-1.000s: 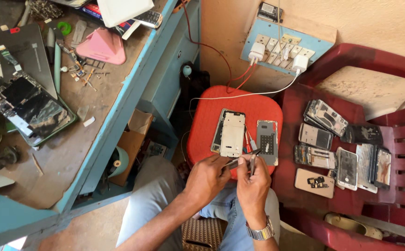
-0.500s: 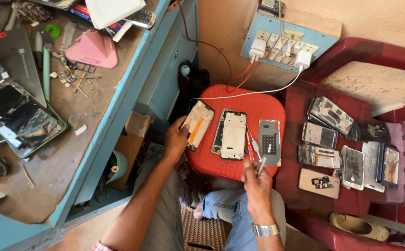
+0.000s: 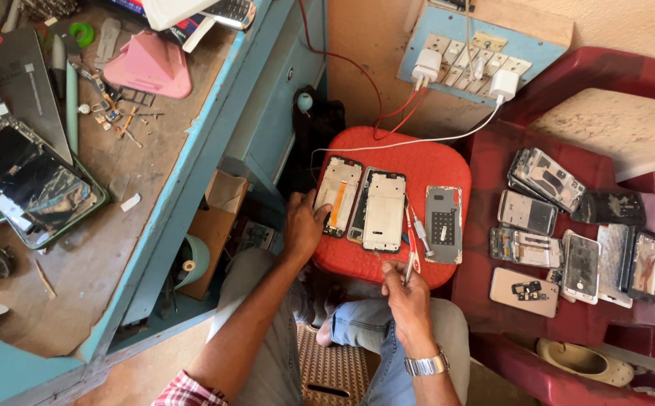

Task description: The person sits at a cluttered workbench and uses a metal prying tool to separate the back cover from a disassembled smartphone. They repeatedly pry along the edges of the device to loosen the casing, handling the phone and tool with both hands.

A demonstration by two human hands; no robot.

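My left hand (image 3: 303, 225) rests on the near left edge of the red stool (image 3: 433, 162), fingers loosely curled, fingertips touching the lower end of the dark phone frame (image 3: 338, 195); I hold nothing closed. My right hand (image 3: 405, 295), at 6 o'clock from the stool, pinches a thin tool (image 3: 410, 263) between thumb and fingers, tip pointing to 12 o'clock. The white phone frame (image 3: 382, 210) lies just beside the dark one, at its 3 o'clock. The grey back cover (image 3: 443, 224) lies further toward 3 o'clock. More phone parts (image 3: 568, 225) cover the red chair (image 3: 636, 83) beyond.
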